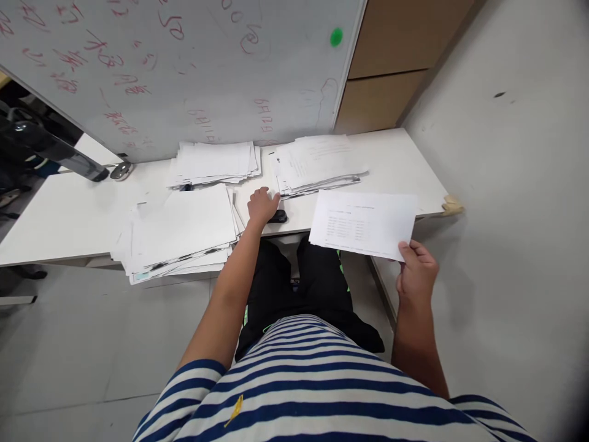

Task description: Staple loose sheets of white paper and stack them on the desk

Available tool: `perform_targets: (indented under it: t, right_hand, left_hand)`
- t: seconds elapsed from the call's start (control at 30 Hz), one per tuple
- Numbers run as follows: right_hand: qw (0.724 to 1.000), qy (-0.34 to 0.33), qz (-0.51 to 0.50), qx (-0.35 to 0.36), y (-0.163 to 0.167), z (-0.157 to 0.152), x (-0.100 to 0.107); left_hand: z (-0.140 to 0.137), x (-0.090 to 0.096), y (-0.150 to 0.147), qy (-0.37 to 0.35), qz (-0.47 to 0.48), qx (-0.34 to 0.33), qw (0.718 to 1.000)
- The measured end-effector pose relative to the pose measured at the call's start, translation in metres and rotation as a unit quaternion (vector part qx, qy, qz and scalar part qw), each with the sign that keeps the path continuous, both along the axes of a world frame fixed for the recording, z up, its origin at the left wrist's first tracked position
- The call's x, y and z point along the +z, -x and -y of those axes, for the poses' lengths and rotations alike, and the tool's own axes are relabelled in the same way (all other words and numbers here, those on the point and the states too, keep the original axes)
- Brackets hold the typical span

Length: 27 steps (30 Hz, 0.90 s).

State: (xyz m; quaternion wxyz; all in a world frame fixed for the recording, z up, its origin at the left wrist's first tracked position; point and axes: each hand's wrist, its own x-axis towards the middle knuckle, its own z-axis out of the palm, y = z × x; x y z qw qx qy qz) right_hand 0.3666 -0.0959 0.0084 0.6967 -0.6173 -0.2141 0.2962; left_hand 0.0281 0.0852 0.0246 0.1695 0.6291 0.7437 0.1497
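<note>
My right hand (416,270) pinches the near right corner of a printed sheet of paper (363,222), held just above the front edge of the white table (64,215). My left hand (261,206) rests on a small black stapler (278,216) near the table's front edge, fingers curled over it. Beside that hand lie three paper stacks: a large one at the front left (184,230), one at the back (214,162), and one at the back right (317,162).
A whiteboard (184,67) with red writing and a green magnet (336,37) leans behind the table. Wooden cabinets (391,67) stand at the back right. A small metal object (122,170) sits at the table's back left. Grey floor lies all around.
</note>
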Motion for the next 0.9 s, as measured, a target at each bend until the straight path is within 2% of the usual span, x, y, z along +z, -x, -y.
perform_targets:
  t: [0.1, 0.27, 0.43, 0.67, 0.77, 0.9]
  right_hand:
    - [0.999, 0.014, -0.016, 0.026, 0.004, 0.002, -0.007]
    - [0.995, 0.036, -0.03, 0.092, 0.029, -0.001, -0.016]
    - [0.993, 0.005, -0.038, 0.107, 0.039, -0.007, -0.014]
    - [0.994, 0.026, -0.019, 0.105, 0.042, -0.005, -0.015]
    - [0.993, 0.031, -0.028, 0.113, 0.045, -0.003, -0.017]
    - [0.991, 0.023, -0.045, 0.124, 0.058, -0.001, -0.015]
  left_hand:
    - [-0.001, -0.002, 0.0, -0.002, -0.008, 0.002, 1.0]
    - [0.001, -0.002, 0.0, -0.006, -0.013, -0.004, 1.0]
    - [0.0, -0.002, 0.001, -0.006, -0.011, 0.002, 1.0]
    - [0.003, -0.002, 0.0, -0.033, 0.035, 0.005, 0.999]
    - [0.01, 0.004, -0.002, -0.076, 0.087, 0.017, 0.993]
    - [0.025, 0.018, -0.002, -0.202, 0.178, 0.036, 0.962]
